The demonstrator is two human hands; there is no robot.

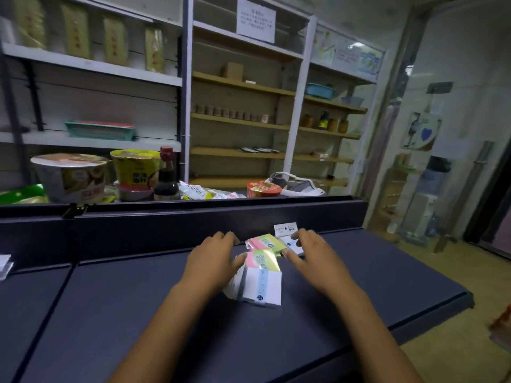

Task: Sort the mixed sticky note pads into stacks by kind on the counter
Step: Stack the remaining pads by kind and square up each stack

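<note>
Head view: mixed pads sit mid-counter (110, 313). Your left hand (213, 258) rests fingers relaxed beside the pink-and-yellow pad (262, 259); your right hand (309, 252) touches the far white pad (294, 246) with straight fingers. Likely light, wrapped slick; pinch each by opposite edges.

Both hands are resting on the dark counter (110, 313): left hand (211, 257) touching coloured sticky pads (262, 259), right hand (311, 251) touching a white pad (293, 246); white pack (262, 286) lying nearer.
</note>
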